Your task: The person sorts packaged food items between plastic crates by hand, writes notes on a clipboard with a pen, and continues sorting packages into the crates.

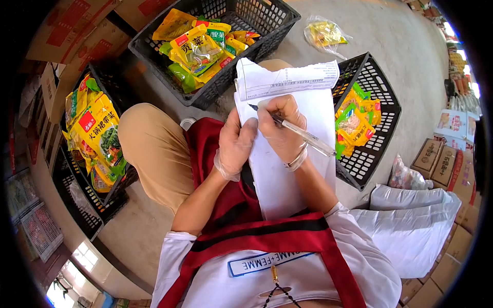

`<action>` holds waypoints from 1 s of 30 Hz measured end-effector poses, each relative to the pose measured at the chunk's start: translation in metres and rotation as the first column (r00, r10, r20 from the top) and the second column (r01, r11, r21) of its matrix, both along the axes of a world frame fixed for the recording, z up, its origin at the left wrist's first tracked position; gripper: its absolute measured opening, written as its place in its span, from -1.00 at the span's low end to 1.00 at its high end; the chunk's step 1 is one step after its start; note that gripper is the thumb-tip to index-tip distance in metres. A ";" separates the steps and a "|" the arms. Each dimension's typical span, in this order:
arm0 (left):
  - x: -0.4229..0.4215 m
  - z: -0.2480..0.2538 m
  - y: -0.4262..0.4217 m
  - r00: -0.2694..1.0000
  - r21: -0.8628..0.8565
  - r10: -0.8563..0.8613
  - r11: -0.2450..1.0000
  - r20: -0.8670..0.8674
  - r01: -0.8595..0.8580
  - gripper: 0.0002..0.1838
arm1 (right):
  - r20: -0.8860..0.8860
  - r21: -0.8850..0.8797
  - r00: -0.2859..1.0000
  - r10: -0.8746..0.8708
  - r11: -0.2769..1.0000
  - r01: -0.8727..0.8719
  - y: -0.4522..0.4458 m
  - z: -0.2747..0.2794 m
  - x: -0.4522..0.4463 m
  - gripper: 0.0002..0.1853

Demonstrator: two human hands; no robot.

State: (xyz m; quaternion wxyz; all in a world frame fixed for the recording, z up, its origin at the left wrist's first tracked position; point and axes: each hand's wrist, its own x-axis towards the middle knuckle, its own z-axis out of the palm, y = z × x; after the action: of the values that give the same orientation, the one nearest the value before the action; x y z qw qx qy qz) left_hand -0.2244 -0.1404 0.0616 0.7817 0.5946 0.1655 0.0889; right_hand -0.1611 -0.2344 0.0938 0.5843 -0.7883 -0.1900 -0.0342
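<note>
A pad of white paper (275, 177) rests on the lap, its torn printed top sheet (287, 79) folded back at the upper end. My right hand (282, 126), in a clear glove, is closed around a pen (308, 138), whose dark tip points at the upper left of the page. At the pad's left edge, my left hand (235, 141), also gloved, grips the paper with the thumb on top and the fingers hidden beneath. Both hands are close together, with a small gap between them.
Black crates with yellow food packets stand at the top (262, 43), left (100, 197) and right (382, 97). A clear bag (326, 33) lies on the floor. Silver-grey sacks (411, 215) and cardboard boxes (429, 154) are at the right; more cartons (77, 31) stand upper left.
</note>
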 end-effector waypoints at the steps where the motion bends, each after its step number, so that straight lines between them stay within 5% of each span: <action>1: 0.000 0.001 0.000 0.999 -0.036 0.011 0.999 0.032 -0.009 -0.58 | -0.035 0.003 0.999 0.035 0.999 -0.035 -0.001 0.001 0.000 -0.83; 5: 0.001 0.002 0.000 1.000 -0.036 0.007 0.999 0.021 -0.006 -0.58 | -0.185 0.141 0.982 0.041 0.990 -0.014 -0.002 -0.006 0.001 -0.83; 7: 0.001 -0.002 0.000 0.998 -0.009 0.032 0.999 0.055 -0.032 -0.59 | -0.051 0.000 0.997 0.051 0.999 -0.051 0.000 0.002 0.000 -0.81; 11: 0.001 -0.002 0.001 1.000 -0.049 0.030 0.998 -0.006 -0.030 -0.59 | -0.132 0.107 0.989 0.073 0.993 -0.059 -0.001 0.000 0.000 -0.81; 19: 0.001 -0.001 0.000 0.999 0.016 0.040 0.999 0.013 -0.040 -0.59 | 0.016 -0.043 0.999 0.046 0.998 -0.045 -0.001 0.003 0.000 -0.81; 23: 0.001 0.004 0.000 0.999 -0.111 0.048 0.993 0.002 -0.048 -0.60 | -0.095 0.110 0.995 0.038 0.994 -0.027 0.000 -0.007 0.001 -0.79; 25: 0.001 0.003 0.000 0.999 -0.049 0.033 0.998 0.004 -0.033 -0.60 | 0.055 -0.030 0.998 -0.031 0.999 0.033 0.002 -0.003 0.002 -0.79; 30: 0.001 0.000 0.000 0.998 -0.076 0.054 0.996 0.023 -0.052 -0.60 | -0.073 0.035 0.997 0.030 0.999 -0.027 -0.001 -0.007 0.002 -0.79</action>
State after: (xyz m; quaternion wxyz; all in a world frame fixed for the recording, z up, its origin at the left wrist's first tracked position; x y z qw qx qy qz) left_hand -0.2238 -0.1406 0.0616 0.8031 0.5588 0.1747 0.1105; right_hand -0.1588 -0.2352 0.0873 0.6047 -0.7761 -0.1789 0.0001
